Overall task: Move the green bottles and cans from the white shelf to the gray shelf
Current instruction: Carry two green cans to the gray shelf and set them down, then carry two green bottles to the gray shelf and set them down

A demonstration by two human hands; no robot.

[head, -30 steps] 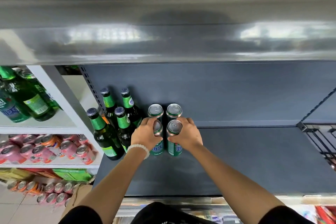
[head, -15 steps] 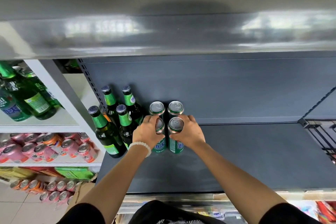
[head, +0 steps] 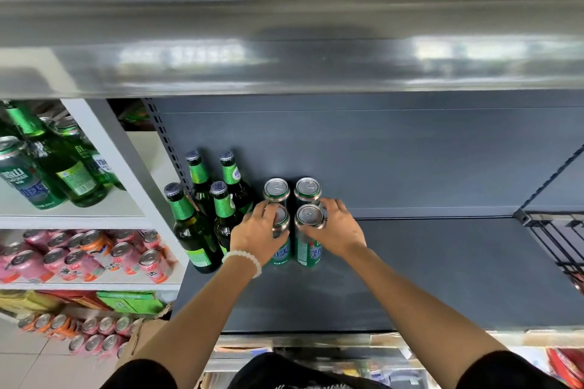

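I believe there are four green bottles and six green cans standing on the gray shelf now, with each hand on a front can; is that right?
Not quite: the head view shows four green cans, not six, in two rows of two. The four green bottles do stand on the gray shelf, with the left hand and right hand each on a front can.

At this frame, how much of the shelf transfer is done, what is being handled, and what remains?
Done: four green glass bottles and two rear green cans stand on the dark gray shelf. In hand: the left hand and right hand each grip a front green can, both resting on the shelf. Left: more green bottles and a can remain on the white shelf.
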